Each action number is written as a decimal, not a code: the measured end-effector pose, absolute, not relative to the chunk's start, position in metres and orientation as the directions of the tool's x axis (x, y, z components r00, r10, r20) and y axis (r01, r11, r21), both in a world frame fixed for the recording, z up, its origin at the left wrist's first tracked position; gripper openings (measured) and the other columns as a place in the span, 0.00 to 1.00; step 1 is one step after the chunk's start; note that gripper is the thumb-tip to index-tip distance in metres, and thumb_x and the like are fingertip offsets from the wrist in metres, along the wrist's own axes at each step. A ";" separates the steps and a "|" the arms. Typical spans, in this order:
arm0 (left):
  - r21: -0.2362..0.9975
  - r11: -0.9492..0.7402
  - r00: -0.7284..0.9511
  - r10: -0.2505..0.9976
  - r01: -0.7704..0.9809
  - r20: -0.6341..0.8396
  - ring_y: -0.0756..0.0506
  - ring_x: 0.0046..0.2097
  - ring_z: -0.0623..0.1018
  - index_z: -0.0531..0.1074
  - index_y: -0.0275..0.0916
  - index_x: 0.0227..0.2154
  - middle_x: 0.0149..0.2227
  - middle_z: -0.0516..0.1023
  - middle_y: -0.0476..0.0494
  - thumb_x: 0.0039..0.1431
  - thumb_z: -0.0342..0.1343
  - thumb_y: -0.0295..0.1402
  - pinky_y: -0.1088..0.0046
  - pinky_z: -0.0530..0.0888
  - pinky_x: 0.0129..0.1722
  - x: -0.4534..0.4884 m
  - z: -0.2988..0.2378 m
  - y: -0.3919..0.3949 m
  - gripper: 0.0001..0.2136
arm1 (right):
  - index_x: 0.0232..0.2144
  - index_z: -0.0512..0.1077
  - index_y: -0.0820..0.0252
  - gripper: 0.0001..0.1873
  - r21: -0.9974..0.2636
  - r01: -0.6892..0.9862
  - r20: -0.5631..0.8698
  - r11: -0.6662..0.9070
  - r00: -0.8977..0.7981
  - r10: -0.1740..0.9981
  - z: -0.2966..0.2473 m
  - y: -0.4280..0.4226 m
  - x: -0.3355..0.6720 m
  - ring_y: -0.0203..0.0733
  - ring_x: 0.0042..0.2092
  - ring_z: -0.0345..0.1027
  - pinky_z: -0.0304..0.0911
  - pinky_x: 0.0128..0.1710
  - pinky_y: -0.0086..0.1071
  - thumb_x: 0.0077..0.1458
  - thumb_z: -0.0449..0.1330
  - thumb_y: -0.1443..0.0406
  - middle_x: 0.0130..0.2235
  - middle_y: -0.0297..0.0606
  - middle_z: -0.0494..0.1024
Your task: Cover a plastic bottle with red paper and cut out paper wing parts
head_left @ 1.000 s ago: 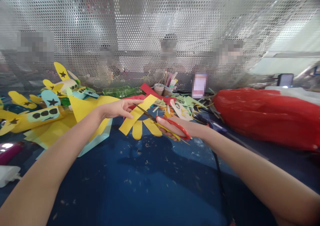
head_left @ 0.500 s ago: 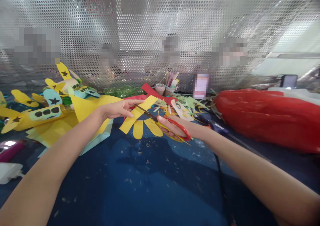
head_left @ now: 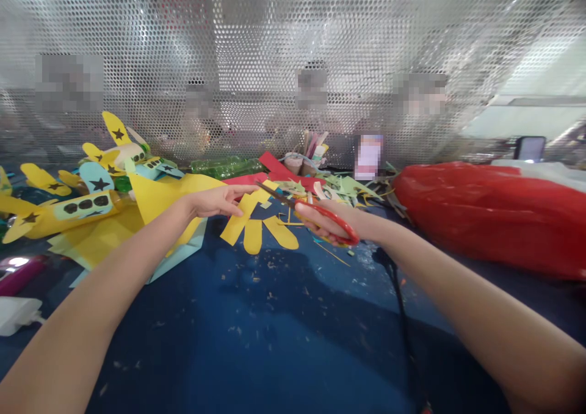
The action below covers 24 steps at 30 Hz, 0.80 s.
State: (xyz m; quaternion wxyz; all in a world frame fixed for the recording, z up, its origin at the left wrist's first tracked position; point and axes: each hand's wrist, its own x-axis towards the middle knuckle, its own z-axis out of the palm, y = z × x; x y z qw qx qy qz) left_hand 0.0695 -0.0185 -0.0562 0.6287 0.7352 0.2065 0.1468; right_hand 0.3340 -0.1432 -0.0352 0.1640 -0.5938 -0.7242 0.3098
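Note:
My left hand (head_left: 217, 200) is closed on a yellow paper strip (head_left: 234, 229), thumb on top of it. My right hand (head_left: 325, 215) grips scissors (head_left: 341, 225) with red and yellow handles, their dark blades pointing left and slightly raised over the strip's upper end. Beyond a gap under the blades lies a short yellow piece (head_left: 271, 190). Right below the strip, two yellow paper pieces with rounded ends, one upright (head_left: 253, 237) and one slanted (head_left: 281, 234), rest on the blue table (head_left: 256, 353).
Bottle-shaped paper planes (head_left: 86, 206) and yellow sheets (head_left: 155, 194) stand at left. Green bottles (head_left: 233, 167), red paper (head_left: 286, 173) and colored scraps (head_left: 348, 188) lie behind my hands. A red plastic bag (head_left: 489, 212) fills the right, with a black cable (head_left: 403, 316) nearer me.
The scissors have shifted up and right with my right hand. The yellow strip, whole before, now shows a cut with its top end apart. My left hand stays in place.

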 end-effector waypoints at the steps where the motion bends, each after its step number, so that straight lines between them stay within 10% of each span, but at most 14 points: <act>1: 0.983 -0.129 0.869 0.493 0.130 -0.050 0.41 0.57 0.71 0.63 0.48 0.60 0.61 0.67 0.41 0.43 0.64 0.24 0.73 0.75 0.43 0.069 -0.056 -0.018 0.38 | 0.21 0.64 0.57 0.28 -0.582 0.808 -0.114 0.091 -0.192 0.975 -0.035 -0.139 0.338 0.36 0.18 0.59 0.59 0.18 0.32 0.58 0.46 0.42 0.18 0.35 0.66; 6: 0.968 -0.189 0.875 0.481 0.167 -0.057 0.39 0.63 0.64 0.61 0.47 0.61 0.64 0.62 0.41 0.44 0.64 0.25 0.68 0.70 0.53 0.070 -0.057 -0.019 0.38 | 0.29 0.75 0.65 0.23 0.124 0.992 -0.127 -0.003 0.019 0.992 -0.044 -0.118 0.355 0.51 0.36 0.74 0.65 0.34 0.37 0.61 0.48 0.54 0.34 0.54 0.79; 9: 0.965 -0.212 0.895 0.443 0.152 -0.044 0.39 0.65 0.59 0.61 0.48 0.61 0.66 0.57 0.43 0.45 0.64 0.25 0.68 0.67 0.56 0.074 -0.057 -0.022 0.38 | 0.33 0.77 0.68 0.24 0.205 0.977 -0.165 -0.050 0.085 0.983 -0.050 -0.115 0.358 0.56 0.40 0.75 0.66 0.36 0.39 0.59 0.50 0.53 0.37 0.57 0.79; 13: 0.968 -0.193 0.921 0.381 0.159 -0.075 0.39 0.60 0.67 0.59 0.49 0.62 0.67 0.56 0.43 0.45 0.65 0.26 0.67 0.70 0.53 0.082 -0.055 -0.030 0.39 | 0.48 0.72 0.66 0.24 0.064 0.996 0.122 -0.061 0.053 0.991 -0.052 -0.120 0.351 0.57 0.44 0.73 0.66 0.41 0.44 0.59 0.50 0.55 0.43 0.54 0.79; 17: 0.976 -0.160 0.954 0.282 0.148 -0.098 0.39 0.61 0.66 0.59 0.48 0.62 0.66 0.58 0.43 0.45 0.66 0.27 0.67 0.69 0.54 0.088 -0.052 -0.041 0.39 | 0.62 0.58 0.52 0.32 -0.244 0.892 0.356 0.381 -0.283 0.891 -0.058 -0.121 0.342 0.45 0.44 0.73 0.67 0.43 0.40 0.55 0.55 0.62 0.56 0.44 0.71; 20: 0.975 -0.153 0.957 0.267 0.159 -0.114 0.38 0.61 0.67 0.61 0.50 0.61 0.67 0.57 0.43 0.44 0.67 0.27 0.66 0.70 0.52 0.091 -0.051 -0.045 0.39 | 0.49 0.72 0.52 0.18 -0.386 0.808 0.343 0.445 -0.322 0.882 -0.068 -0.114 0.344 0.41 0.38 0.74 0.68 0.42 0.39 0.56 0.55 0.63 0.46 0.38 0.79; 24: 0.981 -0.107 0.908 0.404 0.162 -0.106 0.42 0.55 0.73 0.58 0.52 0.62 0.62 0.64 0.40 0.44 0.67 0.25 0.67 0.72 0.48 0.092 -0.057 -0.044 0.42 | 0.34 0.74 0.60 0.09 -0.755 0.628 0.264 0.191 0.024 0.964 -0.085 -0.093 0.364 0.41 0.29 0.73 0.70 0.35 0.38 0.55 0.57 0.61 0.27 0.38 0.79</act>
